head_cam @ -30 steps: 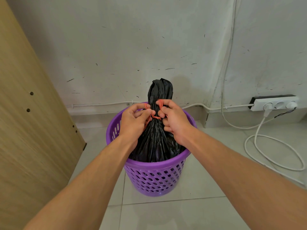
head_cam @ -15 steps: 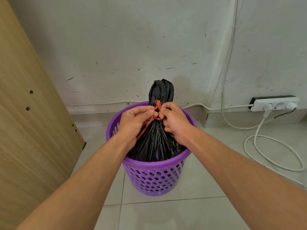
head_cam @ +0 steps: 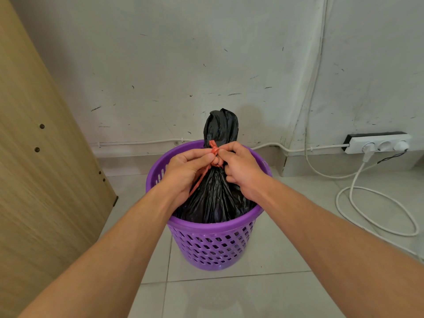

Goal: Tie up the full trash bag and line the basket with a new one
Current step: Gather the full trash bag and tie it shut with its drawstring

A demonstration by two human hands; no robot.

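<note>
Crinkled black plastic trash bag (head_cam: 213,193), neck gathered upright, bound by orange drawstring (head_cam: 213,150); sits inside perforated purple plastic basket (head_cam: 213,244) on pale floor tiles. Left hand (head_cam: 185,171) and right hand (head_cam: 241,171) flank the neck, fingers pinching the drawstring, apparently at the knot. Wooden panel (head_cam: 41,180) stands left; white cable (head_cam: 376,214) coils right.

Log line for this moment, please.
step: tying | left hand: pinches orange tie | right hand: pinches tie | black bag: in purple basket

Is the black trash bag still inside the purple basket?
Inside. The black trash bag sits in the purple basket, gathered neck sticking up above the rim.
</note>
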